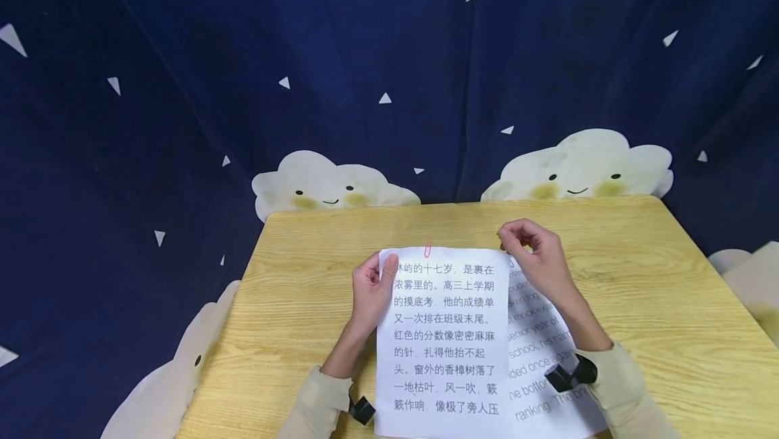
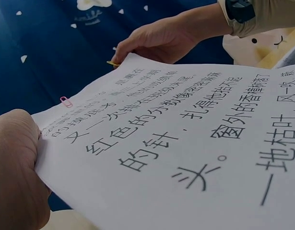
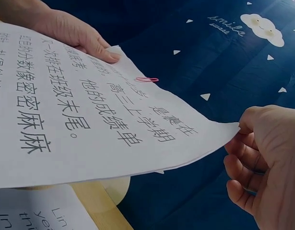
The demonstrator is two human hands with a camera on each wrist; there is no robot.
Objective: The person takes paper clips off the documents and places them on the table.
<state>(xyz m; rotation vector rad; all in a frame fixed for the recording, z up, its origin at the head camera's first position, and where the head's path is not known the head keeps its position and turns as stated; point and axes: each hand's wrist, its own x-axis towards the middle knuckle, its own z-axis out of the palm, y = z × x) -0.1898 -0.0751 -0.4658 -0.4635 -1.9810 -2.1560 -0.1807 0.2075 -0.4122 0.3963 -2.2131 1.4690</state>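
My left hand (image 1: 370, 293) grips the top left corner of white sheets (image 1: 443, 361) with large printed Chinese characters, thumb lying on the front. A pink paper clip (image 1: 428, 250) sits on their top edge, near the middle. At the top right corner my right hand (image 1: 540, 254) pinches a small yellow paper clip (image 2: 112, 63) between thumb and index finger. Its other fingers curl loosely in the right wrist view. The sheets are raised and tilted, with the fingertips right at the paper's corner.
A sheet with English print (image 1: 541, 358) lies on the wooden table (image 1: 292, 290), partly covered by the Chinese page and the right forearm. Behind the table hangs a dark blue curtain (image 1: 341, 40) with white triangles and smiling clouds.
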